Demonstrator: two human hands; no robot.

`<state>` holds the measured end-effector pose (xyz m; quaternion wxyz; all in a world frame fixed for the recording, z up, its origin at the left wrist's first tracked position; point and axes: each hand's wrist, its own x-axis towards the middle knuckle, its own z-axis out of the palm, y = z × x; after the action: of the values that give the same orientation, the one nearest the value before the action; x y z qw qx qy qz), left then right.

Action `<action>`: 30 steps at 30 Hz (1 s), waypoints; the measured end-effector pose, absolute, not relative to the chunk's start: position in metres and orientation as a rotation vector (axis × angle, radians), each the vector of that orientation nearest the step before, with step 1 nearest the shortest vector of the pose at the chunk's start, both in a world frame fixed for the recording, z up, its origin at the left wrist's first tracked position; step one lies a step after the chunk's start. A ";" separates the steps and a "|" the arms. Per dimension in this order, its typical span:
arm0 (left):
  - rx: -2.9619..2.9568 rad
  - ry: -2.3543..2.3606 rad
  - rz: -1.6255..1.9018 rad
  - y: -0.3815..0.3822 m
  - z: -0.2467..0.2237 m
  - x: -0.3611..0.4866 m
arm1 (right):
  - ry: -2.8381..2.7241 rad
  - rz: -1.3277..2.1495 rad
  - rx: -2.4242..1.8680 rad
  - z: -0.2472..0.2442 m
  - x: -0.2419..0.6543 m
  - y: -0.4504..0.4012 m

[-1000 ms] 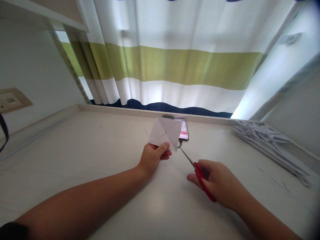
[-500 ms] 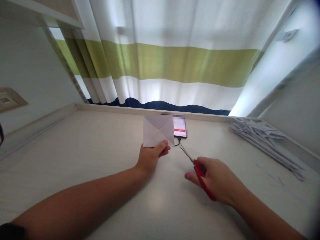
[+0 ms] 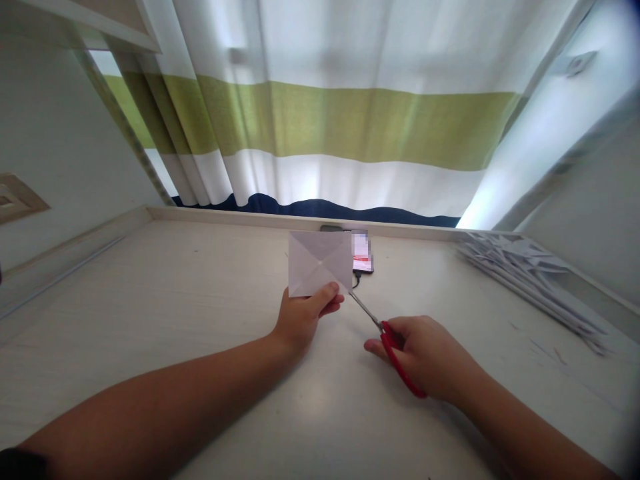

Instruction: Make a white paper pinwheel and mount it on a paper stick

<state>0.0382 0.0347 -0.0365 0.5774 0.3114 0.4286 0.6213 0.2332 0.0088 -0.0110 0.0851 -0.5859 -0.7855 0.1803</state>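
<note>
A square of white paper [image 3: 320,257] with diagonal creases is pinched at its lower edge by my left hand [image 3: 310,313], thumb in front. My right hand [image 3: 433,357] is closed on red-handled scissors [image 3: 400,363], fingers through the handles. Their metal blades point up and left, with the tips at the paper's lower right corner. Whether the blades grip the paper there I cannot tell. Behind the paper, a lit phone [image 3: 363,253] shows only in part.
Cut and folded white paper [image 3: 530,280] lies piled at the right of the white tabletop [image 3: 200,293]. Thin paper scraps [image 3: 547,353] lie near it. A dark cable [image 3: 357,279] runs from the phone. A striped curtain [image 3: 350,127] hangs beyond the raised back edge.
The scissors have moved slightly left and their blades have come together, the tips reaching the paper's corner. My left hand and the paper have shifted a little to the right.
</note>
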 end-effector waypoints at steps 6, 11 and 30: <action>0.735 1.003 1.430 0.035 -0.037 0.038 | -2.350 0.566 -1.770 -0.008 0.232 0.010; 0.726 0.989 1.427 0.035 -0.038 0.039 | -2.393 0.550 -1.785 -0.007 0.231 0.010; 0.656 0.950 1.424 0.035 -0.037 0.040 | -2.409 0.573 -1.802 -0.008 0.232 0.011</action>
<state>0.0396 0.0346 -0.0366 0.6083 0.2841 0.4114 0.6165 0.2322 0.0110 -0.0079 0.0394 -0.5880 -0.7860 0.1870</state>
